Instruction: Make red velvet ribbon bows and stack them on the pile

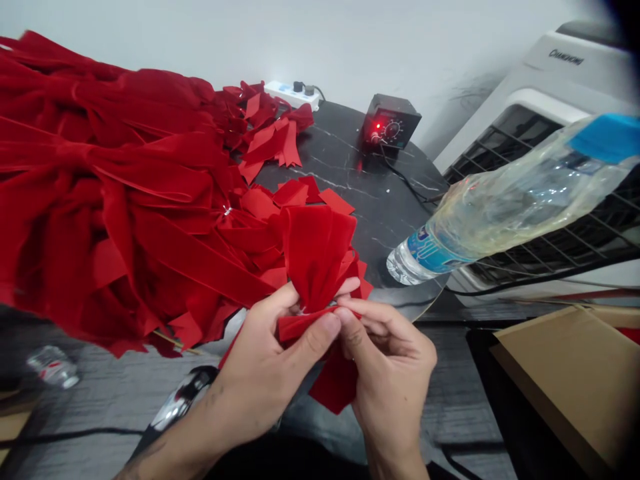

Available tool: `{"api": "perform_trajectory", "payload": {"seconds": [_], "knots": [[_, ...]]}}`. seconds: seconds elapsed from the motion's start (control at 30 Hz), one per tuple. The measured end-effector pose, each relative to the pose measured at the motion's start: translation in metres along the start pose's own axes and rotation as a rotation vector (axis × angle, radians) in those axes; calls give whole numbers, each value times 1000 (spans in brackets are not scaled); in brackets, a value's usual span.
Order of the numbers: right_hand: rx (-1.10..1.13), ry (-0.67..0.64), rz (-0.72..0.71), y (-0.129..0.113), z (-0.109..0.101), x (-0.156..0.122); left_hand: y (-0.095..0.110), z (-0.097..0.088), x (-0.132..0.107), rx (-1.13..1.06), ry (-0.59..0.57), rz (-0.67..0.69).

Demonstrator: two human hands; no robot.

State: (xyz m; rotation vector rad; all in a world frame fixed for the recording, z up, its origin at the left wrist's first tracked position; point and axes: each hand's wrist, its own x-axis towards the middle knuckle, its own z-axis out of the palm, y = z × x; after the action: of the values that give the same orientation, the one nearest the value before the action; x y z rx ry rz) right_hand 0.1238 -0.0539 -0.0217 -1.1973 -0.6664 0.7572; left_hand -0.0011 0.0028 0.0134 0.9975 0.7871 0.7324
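Both of my hands are pinching a red velvet bow at its gathered middle. My left hand presses a narrow red velvet strip across the knot with its thumb. My right hand holds the strip's other end between thumb and fingers near the same spot. A red tail of the ribbon hangs below my fingers. To the left lies a large heap of finished red velvet bows, with loose red velvet pieces close beyond my hands.
A black marble-patterned round table carries a plastic water bottle lying on its side, a dial controller with a red light, and a power strip. A white air cooler and cardboard box stand on the right.
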Motion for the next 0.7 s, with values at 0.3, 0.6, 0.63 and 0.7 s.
{"api": "perform_trajectory", "payload": {"seconds": [0.3,0.6,0.63,0.7], "knots": [[77,12,124,10,-2,-2,-23,-15,-4,116,198,37],[67,103,41,14,5,-3,-21,-15,3,103,367,409],[73,100,39,15,6,-3,-20,-14,1,147,414,455],[84,105,41,17,8,-4,-18,-9,-2,280,496,518]]}}
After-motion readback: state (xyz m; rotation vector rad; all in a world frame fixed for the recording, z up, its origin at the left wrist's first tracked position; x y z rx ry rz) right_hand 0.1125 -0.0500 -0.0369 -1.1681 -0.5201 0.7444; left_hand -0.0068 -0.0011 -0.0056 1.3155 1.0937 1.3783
